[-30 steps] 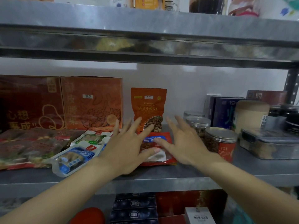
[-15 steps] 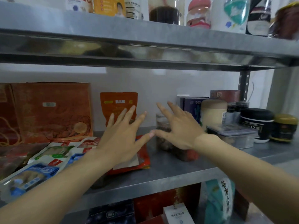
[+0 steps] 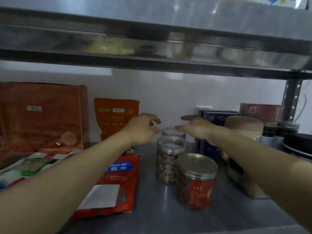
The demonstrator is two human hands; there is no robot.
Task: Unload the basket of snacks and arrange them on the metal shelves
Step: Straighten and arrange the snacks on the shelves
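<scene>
Both my arms reach deep over the metal shelf [image 3: 152, 217]. My left hand [image 3: 143, 128] hovers with loosely curled fingers, holding nothing, just left of the rearmost clear jar [image 3: 172, 132]. My right hand [image 3: 195, 126] is open, fingers pointing left, just right of that jar. In front of it stand a clear jar of nuts [image 3: 168, 159] and a jar with a gold lid and red label [image 3: 196, 181]. A red nut pouch [image 3: 118, 181] lies flat under my left forearm. An orange pouch [image 3: 114, 117] stands at the back.
A large orange box [image 3: 42, 117] stands at the back left, flat snack packets [image 3: 30, 164] in front of it. At the right are dark blue boxes [image 3: 217, 117], a beige lidded container [image 3: 244, 125], dark jars [image 3: 285, 127]. The upper shelf [image 3: 152, 53] hangs low overhead.
Both hands moved from above the red pouch further back, to either side of the rear jar. My view moved closer to the shelf and the jars.
</scene>
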